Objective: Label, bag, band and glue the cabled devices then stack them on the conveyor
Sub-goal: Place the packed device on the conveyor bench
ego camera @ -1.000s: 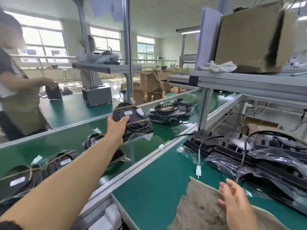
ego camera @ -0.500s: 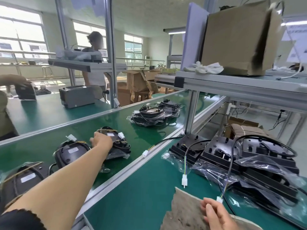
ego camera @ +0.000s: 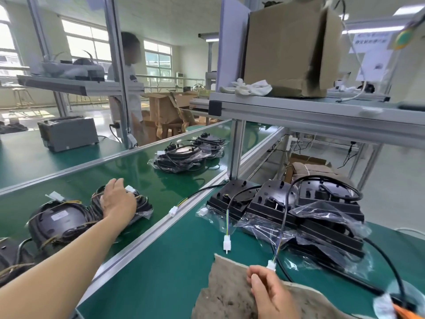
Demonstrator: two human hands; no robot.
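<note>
Device (ego camera: 143, 204) bagged, banded, on conveyor (ego camera: 138, 165) at left of frame | left hand (ego camera: 118, 201) fingers flat, loosely spread on it | right hand (ego camera: 269, 293) curled by connector (ego camera: 271, 265), pinch unclear | handling: likely rigid shell, slippery bag (ego camera: 147, 214); grip both sides.

The black plastic-bagged cabled device (ego camera: 143, 207), held aloft a second ago, now lies on the green conveyor belt (ego camera: 138, 166) beneath the left hand (ego camera: 118, 201); the right hand (ego camera: 272, 294) has reached a white cable plug (ego camera: 271, 265).
</note>
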